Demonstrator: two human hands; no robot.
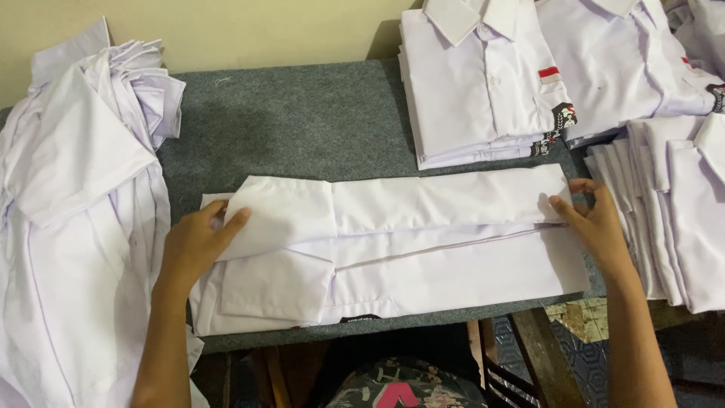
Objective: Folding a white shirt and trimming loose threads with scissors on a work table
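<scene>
A white shirt (423,249) lies folded lengthwise into a long strip across the grey felt-covered table (302,121). My left hand (195,240) rests on the shirt's left end, thumb pressing the folded sleeve at its upper edge. My right hand (596,219) pinches the upper folded layer at the shirt's right end, fingers curled over the edge. Both folded sleeves sit on the left part of the strip.
A pile of unfolded white shirts (68,211) covers the left side. A stack of folded white shirts (483,83) with a red-and-white chest patch stands at the back. More folded shirts (672,196) lie at the right. Below the table edge, a wooden frame (544,363).
</scene>
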